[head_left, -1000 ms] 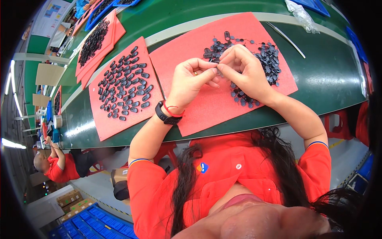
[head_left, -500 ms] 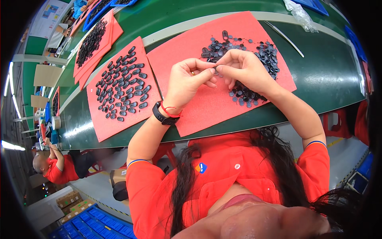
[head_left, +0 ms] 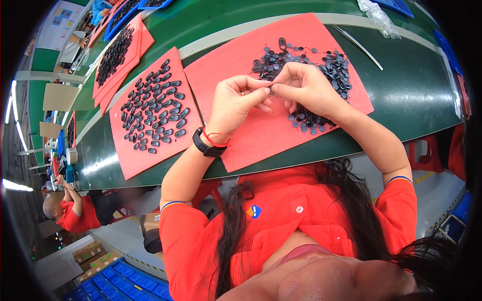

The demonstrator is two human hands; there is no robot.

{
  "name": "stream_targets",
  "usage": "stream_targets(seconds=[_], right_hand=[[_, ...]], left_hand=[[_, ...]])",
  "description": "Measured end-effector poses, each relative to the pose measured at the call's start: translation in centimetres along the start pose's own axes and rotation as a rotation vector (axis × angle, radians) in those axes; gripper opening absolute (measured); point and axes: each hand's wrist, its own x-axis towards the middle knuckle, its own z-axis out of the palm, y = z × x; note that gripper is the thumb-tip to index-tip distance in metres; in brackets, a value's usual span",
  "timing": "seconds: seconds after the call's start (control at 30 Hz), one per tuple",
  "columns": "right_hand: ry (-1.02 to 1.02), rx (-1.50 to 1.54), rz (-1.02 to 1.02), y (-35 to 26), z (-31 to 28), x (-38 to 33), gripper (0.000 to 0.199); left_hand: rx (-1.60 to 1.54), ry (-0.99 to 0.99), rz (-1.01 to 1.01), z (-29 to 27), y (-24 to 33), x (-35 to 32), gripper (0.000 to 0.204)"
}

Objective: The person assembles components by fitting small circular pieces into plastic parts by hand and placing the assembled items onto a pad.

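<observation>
Above a pink foam sheet [head_left: 241, 145], my left hand [head_left: 238, 98] and my right hand [head_left: 309, 90] meet fingertip to fingertip. Both are closed in a pinch around a small dark piece [head_left: 270, 86], mostly covered by the fingers, so its kind does not show. Under and beyond my right hand lies a loose pile of small round black discs [head_left: 334, 70]. A few oval black pieces [head_left: 282, 44] lie at the pile's far side. On a second pink sheet [head_left: 123, 163] to the left, many oval black pieces [head_left: 155, 105] are spread in rough rows.
Stacked pink sheets [head_left: 143, 45] with more black parts stand farther left. A thin white-grey strip [head_left: 359, 47] and a crumpled clear plastic bag [head_left: 381, 22] lie at the far right. Blue trays [head_left: 394, 6] sit along the back. Another person in red [head_left: 83, 213] works at the left.
Both hands stay pinched together at nearly the same spot, with only slight finger movement. The parts on the sheets look unchanged.
</observation>
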Motion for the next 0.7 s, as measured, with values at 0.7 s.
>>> stream_targets(seconds=[0.7], right_hand=[[-0.008,-0.128,-0.055,0.06,0.68,0.07,0.012]], left_hand=[[0.082,0.106,0.017,0.62,-0.27,-0.52,0.012]])
